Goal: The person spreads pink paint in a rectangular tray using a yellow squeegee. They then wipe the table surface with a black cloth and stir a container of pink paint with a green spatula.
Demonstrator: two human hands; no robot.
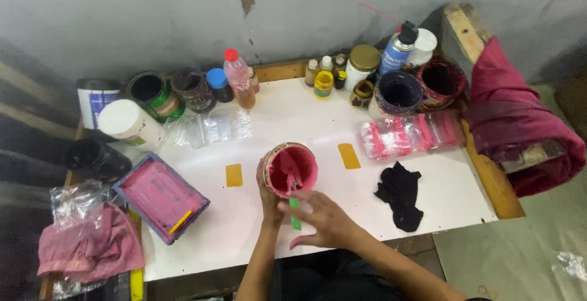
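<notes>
Head view. The tub (291,167) of pink paint stood on the white table (293,117), between two yellow tape marks (234,175). The left hand (268,198) was wrapped round the tub's near wall, fingers grasping it. The right hand (324,218) pinched a green stick (295,206), its far end dipped in the paint, just nearside of the tub. Judged: tub light, rigid, rim likely paint-slick; best held by the outer wall. A black rag (400,194) lay right of the tub, a pink tray (161,197) left.
</notes>
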